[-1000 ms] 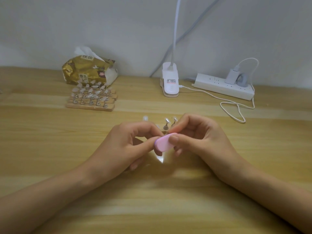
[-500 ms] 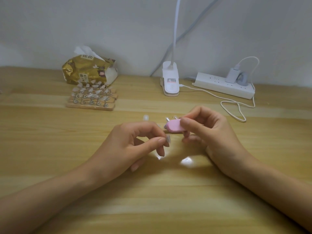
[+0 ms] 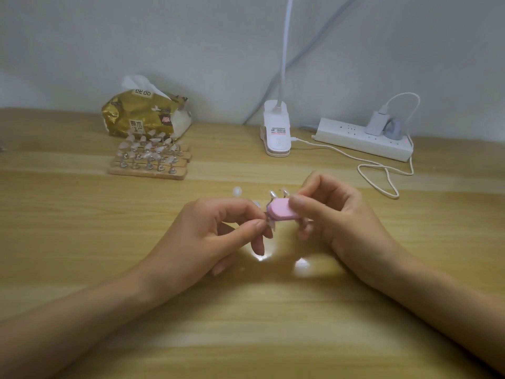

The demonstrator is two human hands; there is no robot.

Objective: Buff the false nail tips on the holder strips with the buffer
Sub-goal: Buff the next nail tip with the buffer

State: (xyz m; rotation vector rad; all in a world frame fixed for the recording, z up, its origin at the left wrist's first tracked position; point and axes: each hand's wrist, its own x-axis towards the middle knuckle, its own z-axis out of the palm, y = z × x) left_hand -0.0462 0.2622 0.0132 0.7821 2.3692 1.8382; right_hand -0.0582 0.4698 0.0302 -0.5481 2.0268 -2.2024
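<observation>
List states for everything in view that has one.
left hand, pinching a nail tip
right hand, gripping the pink buffer
pink buffer, held at the pinched tip
holder strips, stacked, tips mounted, untouched
tissue pack, open, tissue sticking out
power strip, charger plugged in

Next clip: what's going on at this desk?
A person is buffing false nails. The right hand grips a pink buffer and holds its end right at a small nail tip, which the left hand pinches between thumb and forefinger. A few more tips stand just behind the hands. A stack of holder strips full of tips sits at the back left, in front of a tissue pack.
</observation>
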